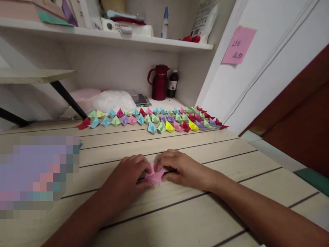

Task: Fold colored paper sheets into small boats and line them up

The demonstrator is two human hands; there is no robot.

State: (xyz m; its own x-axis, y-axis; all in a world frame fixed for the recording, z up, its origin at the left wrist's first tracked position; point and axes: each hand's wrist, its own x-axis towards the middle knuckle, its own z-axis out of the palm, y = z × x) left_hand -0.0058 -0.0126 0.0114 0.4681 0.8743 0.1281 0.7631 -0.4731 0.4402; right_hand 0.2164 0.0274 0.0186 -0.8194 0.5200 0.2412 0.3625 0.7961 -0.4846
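Observation:
A small pink piece of folded paper (pixel 155 176) lies on the striped wooden table between my two hands. On its left side, my left hand (pixel 133 171) curls its fingers and thumb around the edge. My right hand (pixel 177 168) grips the paper from the right, fingertips pressing on its top and thumb at its lower right edge. Part of the paper is hidden under the fingers. Beyond my hands stand several rows of folded paper boats (pixel 132 119) in red, blue, green, yellow, purple and pink.
A blurred-out patch (pixel 38 168) covers the table's left side. At the back are a dark red thermos jug (pixel 159 84), a dark bottle (pixel 173 85) and a white plastic bag (pixel 113 101). A shelf (pixel 108 37) runs above. A pink note (pixel 239 45) sticks to the right wall.

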